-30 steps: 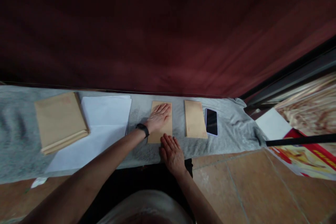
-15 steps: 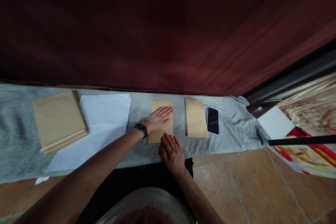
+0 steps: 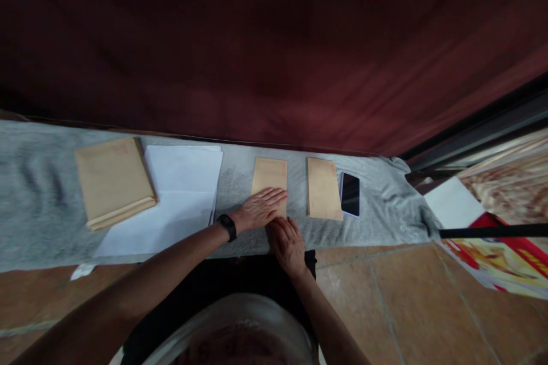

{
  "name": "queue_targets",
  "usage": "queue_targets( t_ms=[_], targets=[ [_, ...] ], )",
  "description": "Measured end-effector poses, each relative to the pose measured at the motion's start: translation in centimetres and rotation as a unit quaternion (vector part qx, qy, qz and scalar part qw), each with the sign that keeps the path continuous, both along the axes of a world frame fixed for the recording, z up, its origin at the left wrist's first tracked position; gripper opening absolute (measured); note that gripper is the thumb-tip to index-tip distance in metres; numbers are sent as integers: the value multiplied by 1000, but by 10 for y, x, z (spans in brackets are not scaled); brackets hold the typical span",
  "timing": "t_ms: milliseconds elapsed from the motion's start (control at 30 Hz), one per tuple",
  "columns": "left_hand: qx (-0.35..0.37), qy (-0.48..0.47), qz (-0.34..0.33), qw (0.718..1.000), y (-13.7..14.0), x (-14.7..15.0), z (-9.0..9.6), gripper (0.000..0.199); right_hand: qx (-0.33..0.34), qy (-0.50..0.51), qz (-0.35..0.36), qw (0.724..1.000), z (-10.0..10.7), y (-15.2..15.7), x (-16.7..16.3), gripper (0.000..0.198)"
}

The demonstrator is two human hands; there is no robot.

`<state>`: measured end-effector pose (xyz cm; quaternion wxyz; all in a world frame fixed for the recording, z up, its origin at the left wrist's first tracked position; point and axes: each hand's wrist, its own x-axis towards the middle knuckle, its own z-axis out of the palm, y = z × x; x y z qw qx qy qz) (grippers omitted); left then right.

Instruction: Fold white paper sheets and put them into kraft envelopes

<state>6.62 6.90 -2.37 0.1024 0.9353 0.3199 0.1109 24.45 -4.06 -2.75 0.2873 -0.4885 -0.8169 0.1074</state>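
Note:
A brown paper envelope lies on the grey cloth in front of me, with faint red print at its top right corner. My left hand rests flat across its lower half, fingers stretched out to the right; a black band is on that wrist. Close below it, my right hand lies at the envelope's bottom edge, fingers extended and loosely together, palm down. The two hands nearly touch, and they hide the envelope's lower end. To the right lies a second brown envelope, apart from both hands.
A phone lies beside the right envelope. On the left, a stack of larger brown envelopes overlaps white paper sheets. Grey cloth covers the narrow surface, backed by a dark red panel. A printed box stands at right.
My left hand has slid down the envelope toward my right hand, uncovering its top and the red print. The whole view has shifted slightly.

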Motion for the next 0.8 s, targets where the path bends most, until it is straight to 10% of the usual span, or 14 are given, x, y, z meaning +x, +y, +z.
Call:
queue_targets(
  t_ms=[567,800],
  targets=[
    [-10,-46,-2,999,-71,-15,8,56,-36,187,-88,978,-2,-4,-2,27],
    [7,-57,23,998,-90,-19,-4,38,-73,65,76,992,15,46,-8,41]
  ],
)
